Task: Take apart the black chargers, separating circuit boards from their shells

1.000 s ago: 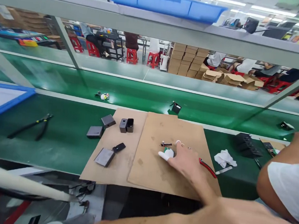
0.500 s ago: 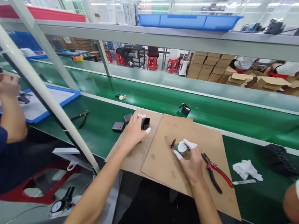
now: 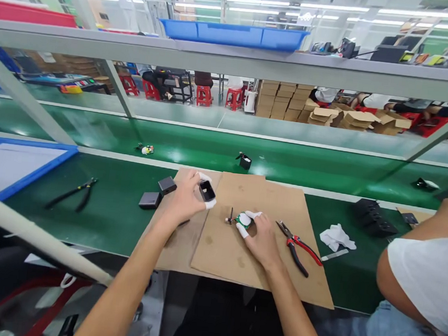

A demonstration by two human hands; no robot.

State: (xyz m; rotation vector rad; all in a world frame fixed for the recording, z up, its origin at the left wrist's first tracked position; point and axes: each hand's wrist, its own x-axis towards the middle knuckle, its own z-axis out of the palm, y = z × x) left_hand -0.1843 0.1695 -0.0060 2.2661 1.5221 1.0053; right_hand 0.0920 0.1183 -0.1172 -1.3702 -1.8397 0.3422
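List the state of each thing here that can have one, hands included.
Left hand: gripping the black casing
Black casing: held, open end showing
Right hand: gripping the green-edged part
Red-and-black pliers: lying, handles spread
Black-handled pliers: lying, handles spread
White cloth: crumpled
Cardboard sheets: lying flat
Background cartons: flaps open

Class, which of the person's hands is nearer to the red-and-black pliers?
Right. The right hand is close by, left of the pliers; the left hand is much farther to their left.
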